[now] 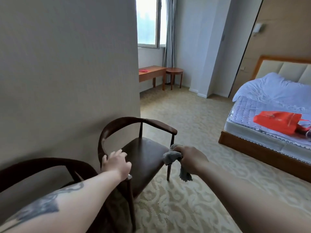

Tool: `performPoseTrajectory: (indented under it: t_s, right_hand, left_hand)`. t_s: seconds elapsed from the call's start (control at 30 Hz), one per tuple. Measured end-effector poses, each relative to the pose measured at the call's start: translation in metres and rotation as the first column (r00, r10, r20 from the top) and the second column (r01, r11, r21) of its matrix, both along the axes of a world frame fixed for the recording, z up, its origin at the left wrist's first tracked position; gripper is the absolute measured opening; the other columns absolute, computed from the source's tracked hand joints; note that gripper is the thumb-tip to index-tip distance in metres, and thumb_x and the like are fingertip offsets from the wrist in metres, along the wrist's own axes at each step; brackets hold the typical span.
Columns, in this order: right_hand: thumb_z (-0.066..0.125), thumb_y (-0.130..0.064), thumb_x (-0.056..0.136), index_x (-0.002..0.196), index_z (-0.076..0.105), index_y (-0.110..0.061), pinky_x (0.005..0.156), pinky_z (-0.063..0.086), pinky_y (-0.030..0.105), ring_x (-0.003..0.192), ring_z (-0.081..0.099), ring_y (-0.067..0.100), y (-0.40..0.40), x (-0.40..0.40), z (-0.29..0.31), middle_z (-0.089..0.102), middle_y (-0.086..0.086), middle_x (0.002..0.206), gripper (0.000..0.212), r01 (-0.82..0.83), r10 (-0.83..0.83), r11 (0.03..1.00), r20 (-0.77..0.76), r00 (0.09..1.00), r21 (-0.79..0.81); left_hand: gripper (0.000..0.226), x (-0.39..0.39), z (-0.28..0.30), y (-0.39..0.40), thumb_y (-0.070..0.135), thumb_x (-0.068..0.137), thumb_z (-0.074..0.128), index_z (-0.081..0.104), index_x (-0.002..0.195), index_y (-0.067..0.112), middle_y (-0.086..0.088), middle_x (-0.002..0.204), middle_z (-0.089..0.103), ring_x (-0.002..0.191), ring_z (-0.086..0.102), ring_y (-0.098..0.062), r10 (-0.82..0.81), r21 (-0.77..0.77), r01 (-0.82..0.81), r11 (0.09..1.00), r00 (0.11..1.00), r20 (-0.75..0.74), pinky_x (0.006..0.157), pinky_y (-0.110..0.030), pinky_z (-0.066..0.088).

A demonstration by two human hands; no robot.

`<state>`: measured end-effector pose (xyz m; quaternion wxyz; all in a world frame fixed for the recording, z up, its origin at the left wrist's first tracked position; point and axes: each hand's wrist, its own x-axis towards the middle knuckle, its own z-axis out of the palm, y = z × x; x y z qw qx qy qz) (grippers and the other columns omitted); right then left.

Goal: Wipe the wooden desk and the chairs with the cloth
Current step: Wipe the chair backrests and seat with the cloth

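Your right hand is curled tight round the grey cloth, bunched at the knuckles w/ a tail hanging below the fist, just off the front-right corner of the dark armchair; can't tell if cloth touches the seat edge. Your left hand reaches over that chair's near armrest, fingers spread and only loosely bent, gripping nothing; whether the palm actually rests on the rail is unclear. A second dark chair sits nearer you at lower left, its curved back passing under your tattooed left forearm, so the two chairs are packed close and both stand right beside the grey wall on the left. The wooden desk is well apart, far end of the room under the window, partly cut off by the wall corner; something red lies on its top, and a small round side table stands just beside it by the curtain. To your right, a bed w/ rumpled white bedding carries an orange bag. Patterned carpet covers the floor btwn chairs, bed and desk.
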<state>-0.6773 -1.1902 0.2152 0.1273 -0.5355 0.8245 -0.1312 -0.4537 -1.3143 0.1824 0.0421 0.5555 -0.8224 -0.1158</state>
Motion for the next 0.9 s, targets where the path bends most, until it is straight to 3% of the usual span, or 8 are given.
performPoseTrajectory:
  t_s: [0.3, 0.73, 0.9]
  right_hand:
    - [0.048, -0.012, 0.085, 0.116, 0.059, -0.042, 0.075, 0.048, 0.031, 0.102, 0.061, 0.020, -0.060, -0.075, -0.016, 0.065, -0.008, 0.117, 0.045, -0.021, 0.022, 0.999, -0.048, 0.999, 0.030]
    - [0.045, -0.010, 0.086, 0.118, 0.058, -0.039, 0.079, 0.048, 0.032, 0.107, 0.058, 0.020, -0.101, -0.226, -0.059, 0.061, -0.008, 0.121, 0.045, 0.013, -0.014, 0.989, 0.000, 1.000, 0.149]
    - [0.049, -0.015, 0.089, 0.116, 0.058, -0.041, 0.081, 0.049, 0.034, 0.106, 0.058, 0.019, -0.123, -0.311, -0.064, 0.060, -0.009, 0.120, 0.039, -0.060, 0.057, 0.988, 0.030, 0.998, 0.140]
  left_hand:
    - [0.045, -0.062, -0.026, -0.077, 0.030, 0.094, 0.040, 0.045, 0.138, 0.025, 0.008, 0.149, 0.038, 0.137, 0.031, -0.016, 0.078, 0.046, -0.080, 0.996, 0.996, 0.049, 0.117, -0.037, 0.013]
    - [0.048, -0.228, -0.058, -0.109, 0.028, 0.093, 0.041, 0.041, 0.141, 0.027, 0.006, 0.155, 0.028, 0.142, 0.023, -0.013, 0.008, 0.122, -0.010, 0.992, 1.000, 0.017, 0.119, -0.039, 0.006]
    - [0.045, -0.276, -0.066, -0.120, 0.028, 0.094, 0.041, 0.044, 0.139, 0.026, 0.006, 0.151, 0.035, 0.139, 0.029, -0.016, 0.169, 0.129, -0.173, 0.976, 0.985, 0.040, 0.118, -0.038, 0.009]
